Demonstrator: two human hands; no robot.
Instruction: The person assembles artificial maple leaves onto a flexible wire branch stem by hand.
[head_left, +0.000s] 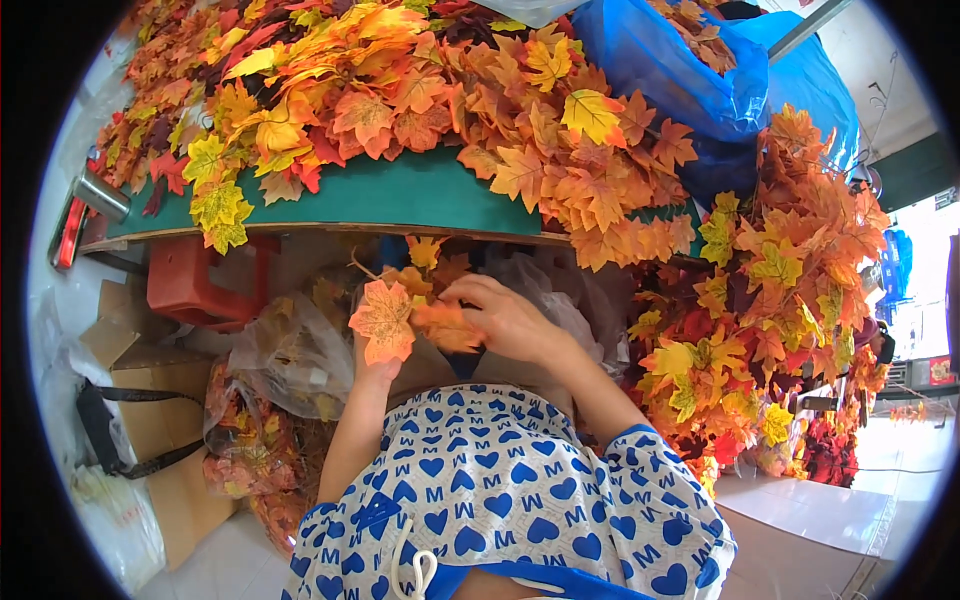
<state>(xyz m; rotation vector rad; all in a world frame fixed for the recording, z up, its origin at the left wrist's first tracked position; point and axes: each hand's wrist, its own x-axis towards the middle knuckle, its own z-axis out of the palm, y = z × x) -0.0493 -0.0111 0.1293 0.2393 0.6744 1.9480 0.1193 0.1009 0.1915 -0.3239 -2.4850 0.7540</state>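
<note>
In front of my body, below the table's front edge, both hands are at a small spray of artificial maple leaves [383, 322] in orange and yellow. My left hand [376, 370] is closed around its lower part, with most of the fingers hidden behind a broad orange leaf. From the right, my right hand [505, 318] has its fingers bent and pinched on another orange leaf [446, 328] of the same spray. A thin brown stem [362, 266] sticks out at the upper left of the spray.
Heaps of artificial autumn leaves [410, 95] cover the green table [370, 190]. More leaf garlands [790, 260] hang at the right, beside a blue plastic bag [665, 70]. Underneath are a red plastic stool [190, 290], a cardboard box [165, 410] and a clear bag of leaves [250, 450].
</note>
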